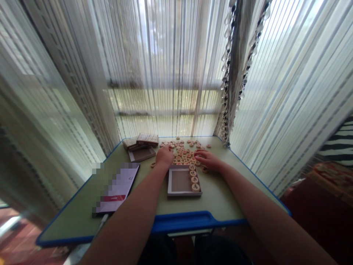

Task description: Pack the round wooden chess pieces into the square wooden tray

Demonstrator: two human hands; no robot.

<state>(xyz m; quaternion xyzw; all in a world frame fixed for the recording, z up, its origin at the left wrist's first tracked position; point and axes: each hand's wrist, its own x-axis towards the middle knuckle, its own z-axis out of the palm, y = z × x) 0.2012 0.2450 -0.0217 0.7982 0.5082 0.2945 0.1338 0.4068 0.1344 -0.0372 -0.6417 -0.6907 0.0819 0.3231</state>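
Observation:
Round wooden Chinese chess pieces (182,151) lie in a loose pile across the far middle of the table. At the pile's left side is my left hand (164,156), its fingers curled together next to some pieces; what is between them, if anything, is hidden. My right hand (208,159) reaches in from the right with its fingers stretched over the pile's edge, the fingertips by a few pieces. Nearer to me, between my forearms, sits a shallow open box (179,182). Several pieces (194,180) stand in a column along its right wall, their dark characters facing up.
On the left of the table lies a tablet (121,189) with a white cable (104,219) plugged in. Behind it are another shallow box (142,154) and box lids (147,139). The table (220,206) has a blue rim; striped curtains (171,73) hang beyond it.

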